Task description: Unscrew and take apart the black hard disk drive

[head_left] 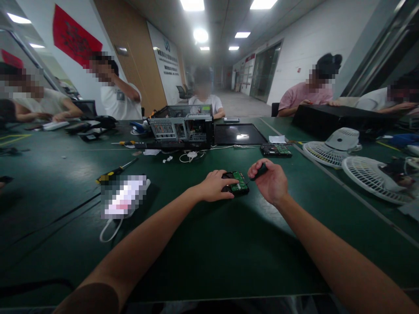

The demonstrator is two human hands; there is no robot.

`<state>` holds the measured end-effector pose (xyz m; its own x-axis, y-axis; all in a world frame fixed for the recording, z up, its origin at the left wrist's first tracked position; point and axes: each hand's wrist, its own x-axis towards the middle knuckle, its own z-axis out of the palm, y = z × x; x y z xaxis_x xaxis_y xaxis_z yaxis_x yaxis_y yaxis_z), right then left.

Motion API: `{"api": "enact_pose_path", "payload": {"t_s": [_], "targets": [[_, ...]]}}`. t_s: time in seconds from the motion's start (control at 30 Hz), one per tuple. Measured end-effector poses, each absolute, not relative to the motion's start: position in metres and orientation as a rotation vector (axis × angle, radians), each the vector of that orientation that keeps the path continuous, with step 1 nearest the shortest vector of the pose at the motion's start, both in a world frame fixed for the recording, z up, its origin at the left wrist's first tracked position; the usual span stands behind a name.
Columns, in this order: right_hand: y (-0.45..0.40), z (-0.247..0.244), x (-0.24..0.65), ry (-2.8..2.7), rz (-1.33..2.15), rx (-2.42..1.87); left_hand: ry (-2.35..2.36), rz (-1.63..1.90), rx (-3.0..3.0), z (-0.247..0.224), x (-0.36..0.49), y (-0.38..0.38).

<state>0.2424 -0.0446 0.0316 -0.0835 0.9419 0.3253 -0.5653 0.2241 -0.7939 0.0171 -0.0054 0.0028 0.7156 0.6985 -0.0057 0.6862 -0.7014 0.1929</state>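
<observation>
A small black device with a green circuit board point(240, 185) lies on the green table in front of me. My left hand point(218, 185) rests on its left side, fingers spread across the casing and the board's edge. My right hand point(270, 181) is closed around the dark handle of a screwdriver point(261, 170). The thin shaft points down and left to the board's right edge; whether its tip touches a screw cannot be made out.
An opened computer case point(183, 128) and a flat black panel point(240, 134) stand beyond. A similar board device point(276, 150) and white fan parts point(332, 148) are right. Left are a yellow-black screwdriver point(111, 175) and a lit phone point(126, 196) with cable. Several people sit around.
</observation>
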Motion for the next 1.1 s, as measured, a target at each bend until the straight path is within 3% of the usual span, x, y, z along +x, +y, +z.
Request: {"api": "enact_pose_path", "payload": {"t_s": [1.1], "targets": [[-0.0435, 0.0255, 0.2398, -1.164, 1.227, -0.591, 1.119, 0.103, 2.72, 0.0039, 0.0168, -0.0061]]}}
